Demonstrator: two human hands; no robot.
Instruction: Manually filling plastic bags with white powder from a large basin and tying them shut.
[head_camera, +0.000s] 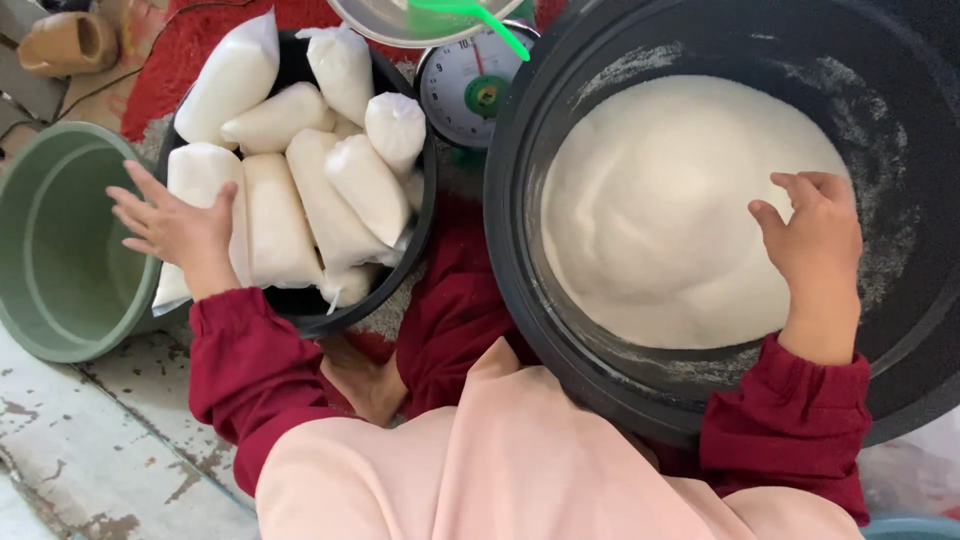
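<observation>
My left hand (175, 230) lies with fingers spread on a filled clear bag of white grains (205, 185) at the left rim of a black basin (350, 315) that holds several such bags. My right hand (815, 240) hovers with curled fingers over the right side of a mound of white grains (660, 210) inside a large black tub (520, 280); whether it touches the grains I cannot tell. Both arms wear dark red sleeves.
A green bucket (50, 250) stands at the left, touching the basin. A round dial scale (470, 85) with a metal pan and a green scoop (480, 20) sits at the top between the basin and the tub. Worn white floor lies below left, red carpet above.
</observation>
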